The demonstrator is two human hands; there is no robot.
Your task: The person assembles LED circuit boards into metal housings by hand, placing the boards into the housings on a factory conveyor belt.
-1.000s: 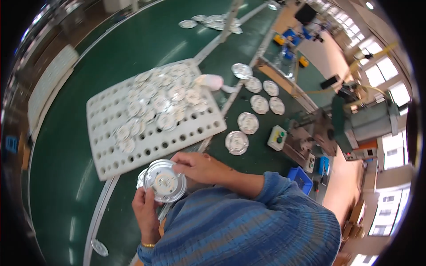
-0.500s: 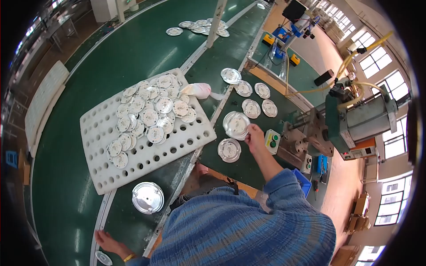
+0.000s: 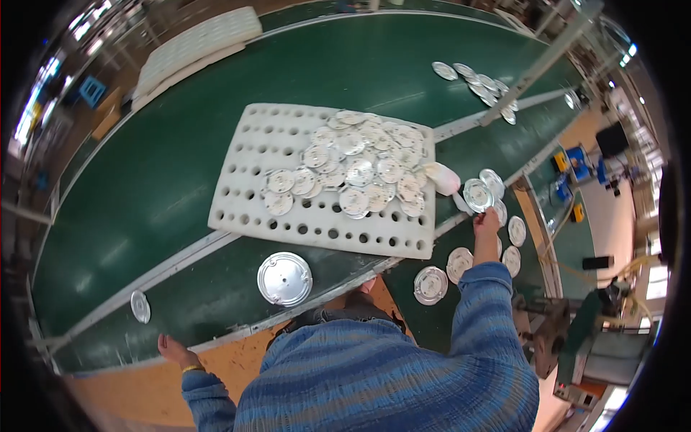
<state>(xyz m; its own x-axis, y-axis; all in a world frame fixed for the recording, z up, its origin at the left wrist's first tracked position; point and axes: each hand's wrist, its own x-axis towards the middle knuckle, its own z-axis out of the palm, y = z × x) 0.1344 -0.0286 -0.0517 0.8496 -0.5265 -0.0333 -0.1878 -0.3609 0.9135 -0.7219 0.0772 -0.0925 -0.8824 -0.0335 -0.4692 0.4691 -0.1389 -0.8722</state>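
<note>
My right hand (image 3: pixel 486 221) pinches the near rim of a round metal plate (image 3: pixel 478 194), which overlaps other plates behind it in view. My left hand (image 3: pixel 177 352) is empty, its fingers loosely apart, by the bench's front edge. Beyond it a small metal plate (image 3: pixel 140 307) lies on the green surface. A larger shiny disc (image 3: pixel 285 279) with a centre hole lies between my hands. At the centre, a white foam board (image 3: pixel 241 155) with rows of holes carries a heap of similar plates (image 3: pixel 360 171). A pinkish-white bag (image 3: pixel 442 178) rests at its right edge.
Loose plates (image 3: pixel 430 285) lie on the green bench at right. More plates (image 3: pixel 484 88) are spread at the far right, near a slanting metal post (image 3: pixel 536 65). A machine (image 3: pixel 576 331) with hoses stands at the lower right. Another foam board (image 3: pixel 194 50) lies far left.
The view has turned, so the foam board appears farther right. My right hand has carried the plate away from me toward the far plates. My left hand remains empty.
</note>
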